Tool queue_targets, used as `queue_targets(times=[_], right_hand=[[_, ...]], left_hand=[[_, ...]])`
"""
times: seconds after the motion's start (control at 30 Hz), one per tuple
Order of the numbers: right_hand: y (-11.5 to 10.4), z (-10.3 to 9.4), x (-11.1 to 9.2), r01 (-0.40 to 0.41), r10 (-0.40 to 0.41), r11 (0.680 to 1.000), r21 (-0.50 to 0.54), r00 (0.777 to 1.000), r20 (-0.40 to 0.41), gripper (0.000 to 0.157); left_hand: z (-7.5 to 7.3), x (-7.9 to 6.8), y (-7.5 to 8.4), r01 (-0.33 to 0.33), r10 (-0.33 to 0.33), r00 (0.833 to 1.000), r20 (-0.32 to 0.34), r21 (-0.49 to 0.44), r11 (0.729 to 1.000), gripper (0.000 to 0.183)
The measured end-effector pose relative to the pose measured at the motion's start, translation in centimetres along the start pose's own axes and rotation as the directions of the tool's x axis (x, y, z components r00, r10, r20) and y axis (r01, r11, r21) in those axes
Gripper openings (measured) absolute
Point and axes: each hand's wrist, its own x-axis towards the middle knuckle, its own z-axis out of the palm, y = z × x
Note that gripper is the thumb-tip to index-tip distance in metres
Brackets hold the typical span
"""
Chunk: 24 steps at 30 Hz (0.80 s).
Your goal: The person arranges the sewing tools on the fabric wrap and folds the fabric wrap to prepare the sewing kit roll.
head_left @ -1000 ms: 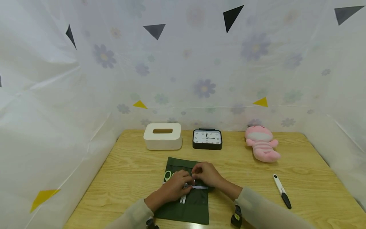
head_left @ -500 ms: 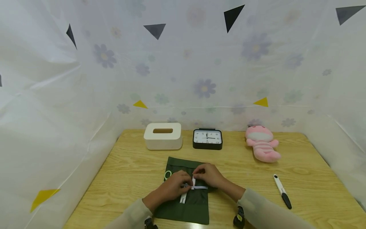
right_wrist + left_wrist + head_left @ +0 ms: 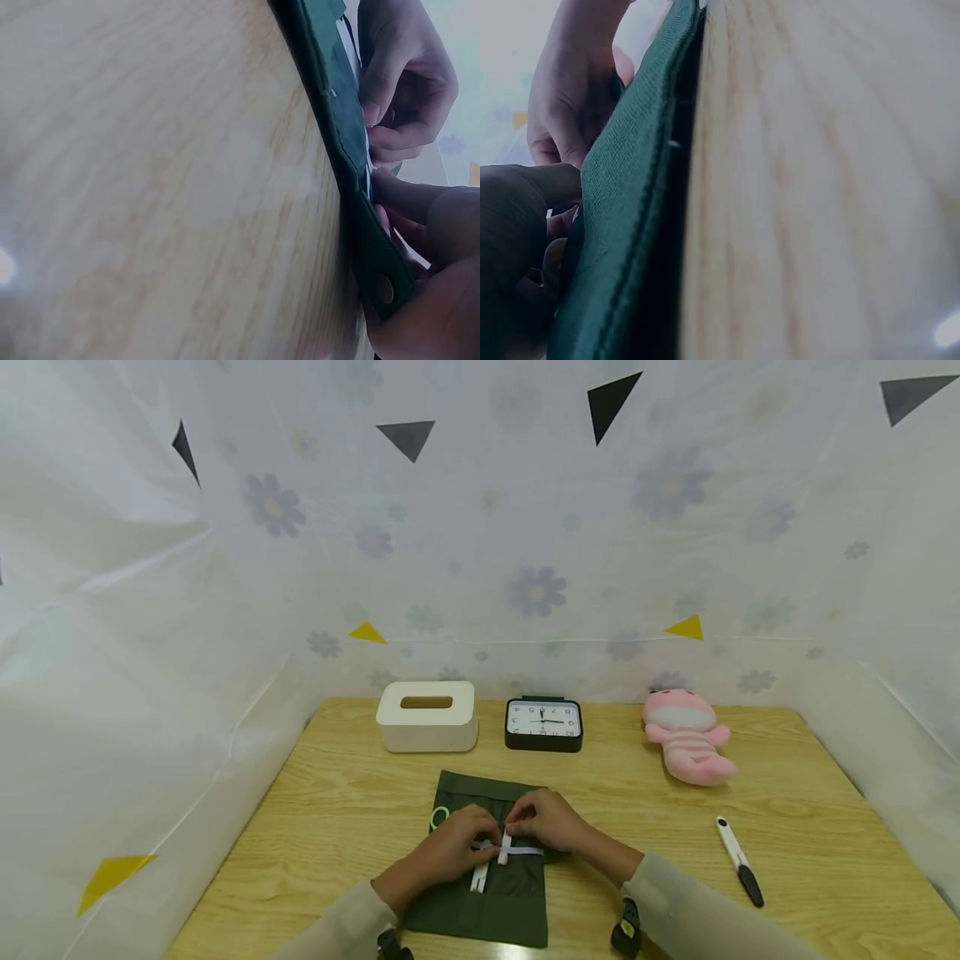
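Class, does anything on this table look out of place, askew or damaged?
Yes: the black-framed clock, beyond the green fabric organizer, looks odd because its numerals appear upside down in the head view. I see no spill or damage.

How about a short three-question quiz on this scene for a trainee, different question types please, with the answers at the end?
1. Multiple choice: what sits between the cream slotted box and the pink plush toy at the back of the table?
a) a mug
b) a black-framed clock
c) a lamp

2. True or false: the black-and-white tool lies on the green cloth case.

3. Short answer: which hand is at the upper end of the narrow white item that crosses the pale band?

Key:
1. b
2. False: the black-and-white tool lies on the table, apart from the green cloth case.
3. The right hand.
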Motion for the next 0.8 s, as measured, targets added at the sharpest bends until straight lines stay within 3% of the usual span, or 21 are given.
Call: queue_targets(times=[0.5, 0.8], right_hand=[[0.17, -0.04, 0.06, 0.044, -0.044, 0.999, 0.002, 0.994, 0.103, 0.004], [0.08, -0.21, 0.08, 0.052, -0.052, 0.999, 0.003, 0.990, 0.128, 0.005]], left_hand=[[0.10, -0.02, -0.22, -0.041, 0.041, 0.999, -0.009, 0.009, 0.999, 0.004], [0.12, 0.01, -0.26, -0.020, 0.020, 1.000, -0.004, 0.021, 1.000, 0.004]])
